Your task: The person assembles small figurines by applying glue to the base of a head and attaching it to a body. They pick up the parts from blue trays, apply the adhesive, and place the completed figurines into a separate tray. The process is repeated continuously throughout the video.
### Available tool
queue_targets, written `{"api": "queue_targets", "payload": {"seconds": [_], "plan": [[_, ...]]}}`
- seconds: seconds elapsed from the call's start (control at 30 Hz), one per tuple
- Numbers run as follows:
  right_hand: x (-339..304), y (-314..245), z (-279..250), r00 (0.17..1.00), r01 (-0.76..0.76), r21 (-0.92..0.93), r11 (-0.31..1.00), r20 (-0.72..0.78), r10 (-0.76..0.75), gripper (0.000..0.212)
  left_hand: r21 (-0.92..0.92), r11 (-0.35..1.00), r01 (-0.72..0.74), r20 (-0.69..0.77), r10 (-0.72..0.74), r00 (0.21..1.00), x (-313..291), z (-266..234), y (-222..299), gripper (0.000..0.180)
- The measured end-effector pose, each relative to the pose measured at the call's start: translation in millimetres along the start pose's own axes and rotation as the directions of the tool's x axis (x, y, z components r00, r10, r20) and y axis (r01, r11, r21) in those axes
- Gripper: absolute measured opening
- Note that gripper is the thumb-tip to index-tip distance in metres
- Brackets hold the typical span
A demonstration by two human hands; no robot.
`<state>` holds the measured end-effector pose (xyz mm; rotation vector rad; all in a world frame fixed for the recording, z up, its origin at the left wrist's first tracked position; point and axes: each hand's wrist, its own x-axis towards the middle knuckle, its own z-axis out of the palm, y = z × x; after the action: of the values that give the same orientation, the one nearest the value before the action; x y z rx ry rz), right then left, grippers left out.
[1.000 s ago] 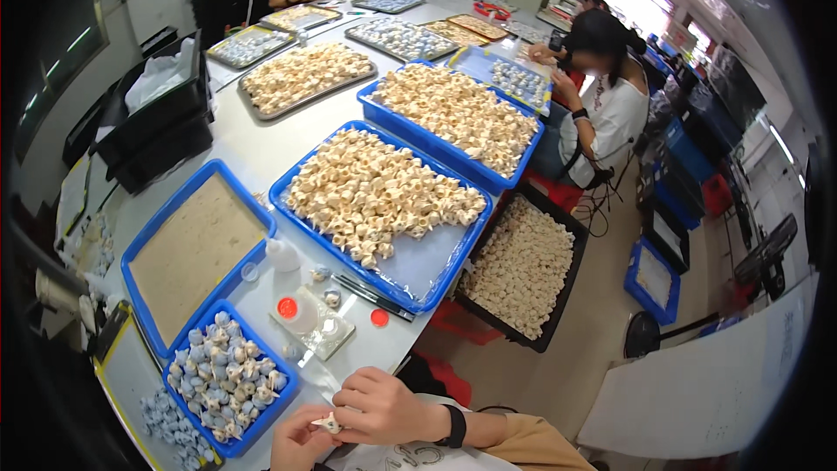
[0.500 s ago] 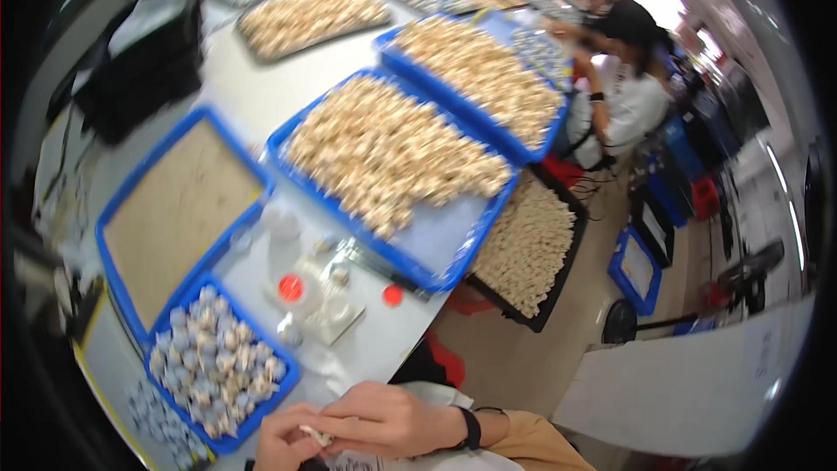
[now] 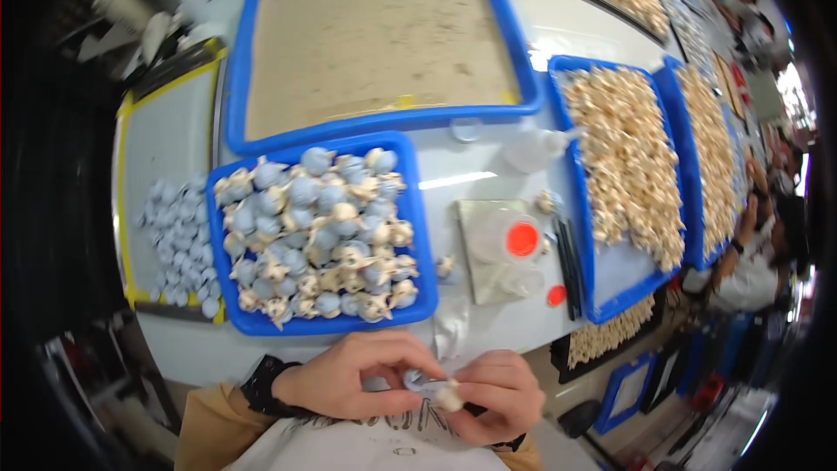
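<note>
Near the lower edge, in front of my shirt, both hands are close together. A small round blue-grey piece (image 3: 414, 378) is pinched between the thumb and fingers of my left hand (image 3: 366, 377). My right hand (image 3: 503, 392) has its fingers closed on a small cream figurine piece (image 3: 449, 397). The two pieces lie near each other; whether they touch I cannot tell. Just beyond my left hand stands a blue tray (image 3: 425, 283) heaped with cream figurine pieces, many joined to blue-grey round parts. More loose blue-grey round pieces (image 3: 181, 249) lie on a yellow-edged board left of it.
A large blue tray lined with brown board (image 3: 375, 52) lies behind. Bottles, one with a red cap (image 3: 521, 240), stand on a pale pad (image 3: 478, 283). Blue trays of cream pieces (image 3: 623, 148) fill the right side. Another person (image 3: 750, 262) sits beyond them.
The view has swung left, bringing the tray of figurines to the middle. My hands, earlier together around a small pale piece, are now slightly apart, with a blue-grey piece showing in the left.
</note>
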<state>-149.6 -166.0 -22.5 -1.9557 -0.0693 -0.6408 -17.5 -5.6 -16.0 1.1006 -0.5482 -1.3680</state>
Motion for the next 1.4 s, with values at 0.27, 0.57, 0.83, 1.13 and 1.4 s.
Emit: {"api": "queue_targets", "payload": {"seconds": [0.27,0.57,0.83,1.13,1.4], "plan": [[-3.6,11.6,-46.9,0.822,-0.314,-0.061,0.947,-0.517,0.239,0.036,-0.070,0.995,-0.065,-0.103,0.057,0.993,2.2,7.5,0.7,0.033],[8.4,39.3,-48.9,0.856,-0.415,-0.130,0.900,-0.391,0.338,0.030,-0.484,0.863,-0.148,-0.251,0.026,0.968,7.9,11.7,19.7,0.035],[14.3,42.3,-43.4,0.875,-0.423,-0.227,0.877,-0.353,0.330,0.030,-0.364,0.901,-0.237,-0.202,0.172,0.964,3.7,-3.8,4.2,0.036],[26.1,39.3,-42.2,0.917,-0.385,-0.415,0.825,-0.277,0.288,0.029,-0.404,0.883,-0.239,-0.221,0.159,0.962,3.0,-8.8,1.6,0.028],[30.5,36.4,-40.0,0.929,-0.368,-0.522,0.769,-0.242,0.281,0.032,-0.426,0.876,-0.226,-0.240,0.132,0.962,4.3,-10.1,2.0,0.028]]}}
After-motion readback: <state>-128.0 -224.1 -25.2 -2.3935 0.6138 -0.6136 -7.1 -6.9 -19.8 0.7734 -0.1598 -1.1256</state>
